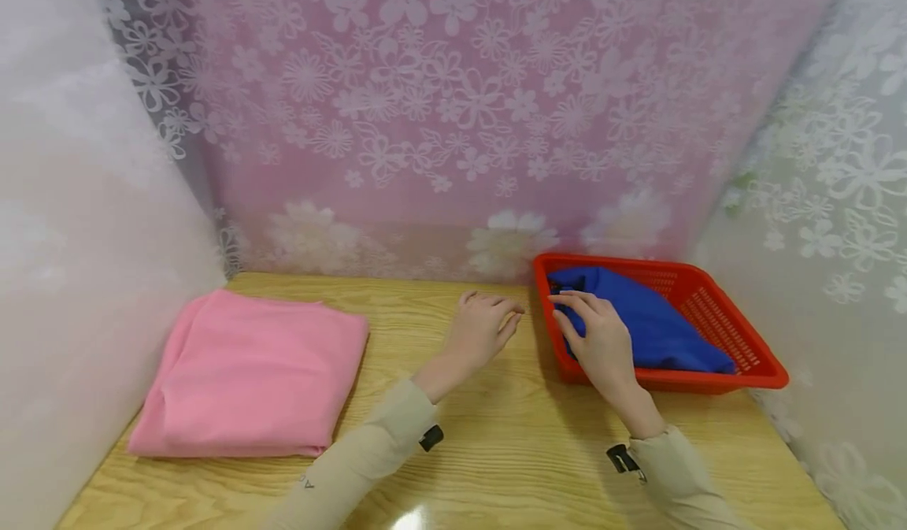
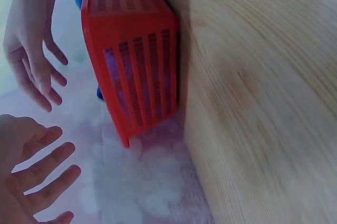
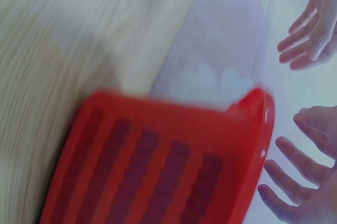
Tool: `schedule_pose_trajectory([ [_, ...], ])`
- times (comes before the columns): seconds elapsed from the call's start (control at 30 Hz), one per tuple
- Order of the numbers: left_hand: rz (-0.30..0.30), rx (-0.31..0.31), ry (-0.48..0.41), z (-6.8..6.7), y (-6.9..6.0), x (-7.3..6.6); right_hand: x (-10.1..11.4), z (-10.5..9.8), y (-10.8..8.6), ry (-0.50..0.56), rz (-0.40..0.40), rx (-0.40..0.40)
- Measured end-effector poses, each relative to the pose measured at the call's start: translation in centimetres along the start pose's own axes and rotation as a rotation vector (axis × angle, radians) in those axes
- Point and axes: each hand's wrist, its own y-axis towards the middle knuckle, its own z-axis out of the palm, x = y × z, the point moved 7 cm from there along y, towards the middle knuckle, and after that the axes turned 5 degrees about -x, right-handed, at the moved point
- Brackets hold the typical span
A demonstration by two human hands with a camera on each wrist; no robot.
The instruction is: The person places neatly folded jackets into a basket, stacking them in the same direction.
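Note:
A red slotted basket [image 1: 716, 317] at the right of the table holds a folded blue cloth [image 1: 652, 325]. Over the basket's left end, the right hand [image 1: 598, 345] hovers with relaxed, slightly bent fingers, holding nothing. To its left, the left hand [image 1: 478, 329] is in the air above the table, fingers loosely bent and empty. In the left wrist view, both the left hand [image 2: 37, 174] and the right hand [image 2: 34, 39] are apart from the basket [image 2: 131, 71]. The right wrist view has the right hand [image 3: 308, 171] beside the basket's rim [image 3: 255, 145].
A folded pink cloth [image 1: 255, 372] lies at the left of the wooden table [image 1: 496, 451]. Flowered curtains [image 1: 453, 120] hang behind the table and along both sides.

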Motion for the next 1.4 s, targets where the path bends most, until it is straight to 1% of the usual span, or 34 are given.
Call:
schedule_pose_trajectory([
  [0.1, -0.029, 0.003, -0.002, -1.2, -1.1, 2.0, 1.4, 1.5, 0.0, 0.021, 0.002, 0.029],
  [0.23, -0.07, 0.016, 0.029, -2.8, -2.6, 4.8, 3.3, 3.7, -0.1, 0.046, -0.012, 0.083],
  [0.33, -0.109, 0.022, 0.049, -4.1, -3.9, 7.0, 5.1, 5.3, -0.3, 0.065, -0.047, 0.12],
  [0.47, -0.173, 0.023, 0.055, -6.3, -5.5, 9.9, 7.5, 7.2, -0.4, 0.1, -0.108, 0.164],
  [0.6, -0.231, 0.027, 0.074, -8.9, -7.3, 12.4, 9.9, 9.0, -0.7, 0.114, -0.161, 0.22],
  [0.73, -0.286, 0.005, 0.091, -11.6, -9.4, 14.9, 11.9, 10.1, -0.7, 0.114, -0.201, 0.25],
  [0.87, -0.336, -0.026, 0.103, -14.1, -11.9, 17.3, 13.5, 11.2, -0.5, 0.123, -0.208, 0.293],
  [1.0, -0.349, -0.058, 0.094, -16.2, -14.4, 19.4, 14.8, 12.7, -0.7, 0.13, -0.222, 0.35],
  [1.1, -0.356, -0.069, 0.085, -17.5, -16.2, 21.0, 16.2, 13.7, -1.1, 0.143, -0.253, 0.401],
  [1.27, -0.432, -0.053, 0.093, -19.4, -19.4, 24.0, 18.9, 15.3, -2.0, 0.151, -0.313, 0.504],
  [1.4, -0.525, 0.011, 0.111, -20.9, -21.8, 26.0, 21.3, 16.7, -2.9, 0.152, -0.364, 0.578],
])
